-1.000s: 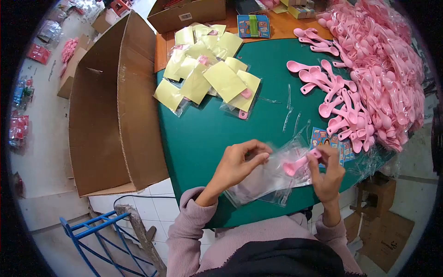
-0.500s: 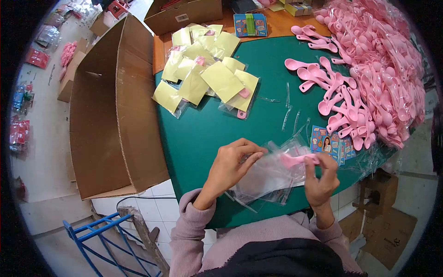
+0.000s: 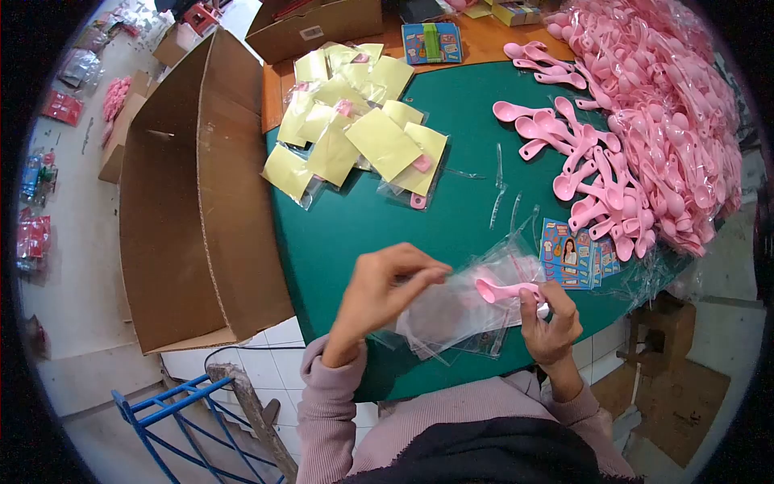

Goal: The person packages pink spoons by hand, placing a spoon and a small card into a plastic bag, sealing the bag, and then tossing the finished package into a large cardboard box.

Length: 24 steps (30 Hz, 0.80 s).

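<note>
A pink spoon (image 3: 506, 291) is pinched by its handle in my right hand (image 3: 552, 327), its bowl pointing left. It is over a pile of clear plastic bags (image 3: 439, 319) lying on the green table. My left hand (image 3: 383, 290) is at the upper left of these bags, thumb and forefinger brought together. Whether a thin clear piece is between those fingertips, I cannot make out. Printed blue cards (image 3: 571, 252) lie just beyond my right hand, partly under the clear plastic.
Loose pink spoons (image 3: 597, 189) and a big heap of them in clear plastic (image 3: 669, 105) fill the right side. Bagged yellow cards (image 3: 385, 143) lie at the back left. Thin clear strips (image 3: 497, 198) are mid-table. A tall cardboard box (image 3: 238, 194) stands along the left edge.
My left hand has moved left, away from the bags' upper edge. My right hand has come slightly lower and left with the spoon. The view has shifted a little.
</note>
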Tool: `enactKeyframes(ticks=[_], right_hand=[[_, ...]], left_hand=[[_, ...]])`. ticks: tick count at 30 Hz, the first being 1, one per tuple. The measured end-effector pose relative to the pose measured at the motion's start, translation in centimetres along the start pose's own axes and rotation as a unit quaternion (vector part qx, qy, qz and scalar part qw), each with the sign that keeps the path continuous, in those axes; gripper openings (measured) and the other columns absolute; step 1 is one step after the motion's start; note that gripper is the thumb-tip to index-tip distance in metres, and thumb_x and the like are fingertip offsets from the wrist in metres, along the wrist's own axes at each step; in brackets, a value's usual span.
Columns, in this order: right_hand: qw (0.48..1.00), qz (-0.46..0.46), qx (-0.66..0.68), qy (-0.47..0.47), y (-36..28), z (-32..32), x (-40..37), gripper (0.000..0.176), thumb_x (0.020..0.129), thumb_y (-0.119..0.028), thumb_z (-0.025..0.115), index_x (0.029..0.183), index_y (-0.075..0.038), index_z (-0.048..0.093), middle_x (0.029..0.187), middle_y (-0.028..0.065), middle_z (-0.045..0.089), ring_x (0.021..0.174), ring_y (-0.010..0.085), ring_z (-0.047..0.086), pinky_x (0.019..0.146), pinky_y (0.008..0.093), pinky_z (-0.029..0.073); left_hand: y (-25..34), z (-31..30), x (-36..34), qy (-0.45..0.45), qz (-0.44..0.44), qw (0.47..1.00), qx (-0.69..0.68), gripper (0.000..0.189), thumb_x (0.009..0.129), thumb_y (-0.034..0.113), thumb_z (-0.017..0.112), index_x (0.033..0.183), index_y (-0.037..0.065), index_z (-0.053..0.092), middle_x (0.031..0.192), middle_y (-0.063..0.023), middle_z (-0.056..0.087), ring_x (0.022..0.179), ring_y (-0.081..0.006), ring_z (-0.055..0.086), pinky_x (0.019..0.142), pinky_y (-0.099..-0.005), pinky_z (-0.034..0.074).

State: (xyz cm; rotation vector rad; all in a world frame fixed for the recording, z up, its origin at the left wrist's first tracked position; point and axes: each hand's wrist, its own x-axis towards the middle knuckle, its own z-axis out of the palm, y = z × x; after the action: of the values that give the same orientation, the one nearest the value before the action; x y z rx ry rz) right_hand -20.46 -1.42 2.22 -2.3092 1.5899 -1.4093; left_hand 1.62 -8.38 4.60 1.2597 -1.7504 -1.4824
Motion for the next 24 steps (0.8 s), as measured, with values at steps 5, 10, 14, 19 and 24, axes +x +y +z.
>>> enactKeyframes(ticks=[5,10,14,19,24], right_hand=[[0.992,0.122,0.007,-0.002,0.3,0.1,-0.1,0.037,0.073,-0.002,0.068,0.101,0.0,0.044,0.075,0.0131,0.055,0.058,0.0247,0.056,0.05,0.0315,0.046],[0.808,0.404,0.409,0.129,3.4,-4.4,4.2,0.02,0.083,-0.012,0.06,0.097,-0.003,0.05,0.081,0.0017,0.055,0.067,0.0084,0.053,0.054,0.021,0.043],[0.941,0.303,0.136,0.063,6.6,-7.5,6.2,0.016,0.085,-0.011,0.055,0.097,-0.002,0.052,0.079,0.0022,0.056,0.067,0.007,0.051,0.057,0.0178,0.039],[0.954,0.255,0.141,0.075,3.6,-6.7,7.2,0.016,0.082,-0.008,0.059,0.095,-0.001,0.053,0.073,0.003,0.057,0.066,0.0068,0.052,0.062,0.0178,0.039],[0.947,0.299,0.118,0.01,0.3,-3.1,5.9,0.018,0.08,-0.004,0.061,0.094,-0.001,0.051,0.078,0.0042,0.057,0.072,0.0084,0.053,0.067,0.0196,0.04]], left_hand=[[-0.4,-1.5,-0.3,0.028,-0.028,0.974,-0.222,0.015,0.08,0.011,0.062,0.08,-0.004,0.06,0.084,-0.0119,0.063,0.077,-0.0146,0.06,0.066,-0.0243,0.048],[-0.5,0.2,-0.1,-0.017,-0.082,0.961,-0.263,0.013,0.083,0.011,0.058,0.089,-0.001,0.057,0.084,-0.0112,0.064,0.075,-0.0127,0.061,0.065,-0.0221,0.048],[-0.9,0.6,0.2,-0.047,-0.091,0.946,-0.306,0.019,0.084,0.008,0.057,0.099,-0.001,0.053,0.083,-0.0117,0.064,0.078,-0.0138,0.062,0.065,-0.0222,0.049],[-0.8,1.1,0.3,-0.054,-0.091,0.953,-0.285,0.019,0.083,0.004,0.057,0.101,-0.002,0.053,0.088,-0.0131,0.064,0.08,-0.0145,0.063,0.07,-0.024,0.05],[-0.5,1.4,0.2,-0.04,-0.067,0.946,-0.315,0.023,0.081,0.002,0.059,0.103,-0.003,0.053,0.088,-0.0127,0.064,0.081,-0.0146,0.063,0.073,-0.0246,0.05]])
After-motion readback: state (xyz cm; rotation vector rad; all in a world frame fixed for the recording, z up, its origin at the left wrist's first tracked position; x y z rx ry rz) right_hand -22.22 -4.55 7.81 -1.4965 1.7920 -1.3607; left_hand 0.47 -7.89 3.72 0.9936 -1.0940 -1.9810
